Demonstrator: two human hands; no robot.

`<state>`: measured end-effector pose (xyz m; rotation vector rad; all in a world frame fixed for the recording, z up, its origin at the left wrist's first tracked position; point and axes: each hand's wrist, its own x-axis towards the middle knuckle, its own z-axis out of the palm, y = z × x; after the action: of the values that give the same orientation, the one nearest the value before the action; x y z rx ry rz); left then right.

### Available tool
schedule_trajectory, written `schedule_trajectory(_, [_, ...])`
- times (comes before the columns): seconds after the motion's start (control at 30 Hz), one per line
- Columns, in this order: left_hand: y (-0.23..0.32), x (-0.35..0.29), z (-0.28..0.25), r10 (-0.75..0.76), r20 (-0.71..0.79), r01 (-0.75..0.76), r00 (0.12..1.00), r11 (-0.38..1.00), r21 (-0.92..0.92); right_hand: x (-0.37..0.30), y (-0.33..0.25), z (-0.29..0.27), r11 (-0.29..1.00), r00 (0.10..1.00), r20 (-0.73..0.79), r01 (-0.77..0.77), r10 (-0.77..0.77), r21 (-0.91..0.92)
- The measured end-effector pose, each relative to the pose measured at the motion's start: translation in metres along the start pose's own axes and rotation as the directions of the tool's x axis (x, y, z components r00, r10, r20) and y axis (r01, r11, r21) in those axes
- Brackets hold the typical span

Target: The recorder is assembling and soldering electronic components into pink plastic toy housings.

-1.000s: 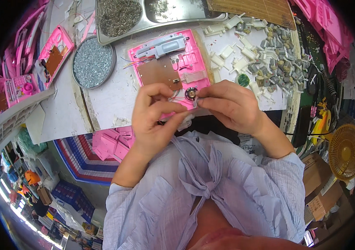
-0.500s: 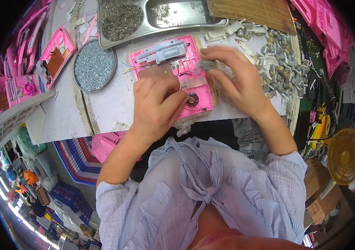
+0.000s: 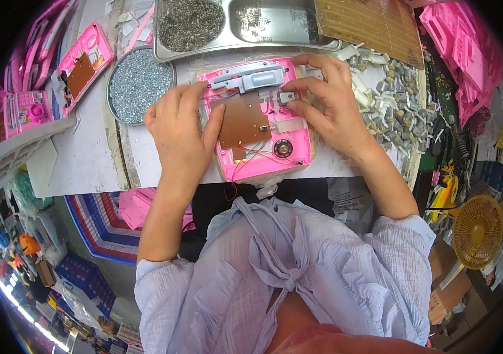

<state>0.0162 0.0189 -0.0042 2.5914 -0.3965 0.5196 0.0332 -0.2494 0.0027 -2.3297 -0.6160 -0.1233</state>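
A pink plastic casing lies open-side up on the table in front of me. Inside it are a brown circuit board, a grey plastic handle-like piece, a small round speaker and thin wires. My left hand grips the casing's left side, its thumb along the board's edge. Between thumb and forefinger, my right hand pinches a small grey block-shaped part at the casing's right inner side. The other fingers of that hand reach to the upper right edge.
A round dish of silvery screws stands left of the casing. Behind it, a metal tray holds small dark metal pieces. Several grey-and-white parts are heaped at right, near a cardboard sheet. Pink casings lie at both sides.
My left hand has moved from over the board and speaker to the casing's left side, uncovering them. The right hand has brought the grey part into the casing's right side.
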Motion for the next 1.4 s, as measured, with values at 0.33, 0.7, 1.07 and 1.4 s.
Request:
schedule_trajectory(0.33, [0.021, -0.026, -0.002, 0.046, -0.037, -0.05, 0.998, 0.991, -0.122, 0.006, -0.008, -0.009, 0.991, 0.996, 0.083, 0.032, -0.021, -0.133])
schedule_trajectory(0.7, [0.017, -0.03, 0.002, 0.045, -0.083, -0.057, 0.996, 0.986, -0.155, 0.054, -0.04, 0.028, 0.899, 0.907, 0.015, 0.42, -0.422, -0.128])
schedule_trajectory(1.07, [0.004, -0.03, 0.003, 0.018, -0.147, -0.043, 0.989, 0.984, -0.173, 0.083, -0.035, 0.033, 0.868, 0.831, 0.256, 0.49, -0.494, 0.086])
schedule_trajectory(1.4, [0.0, -0.032, 0.003, -0.037, -0.117, 0.01, 0.992, 0.974, -0.227, 0.084, -0.029, 0.025, 0.868, 0.852, 0.175, 0.495, -0.494, 0.043])
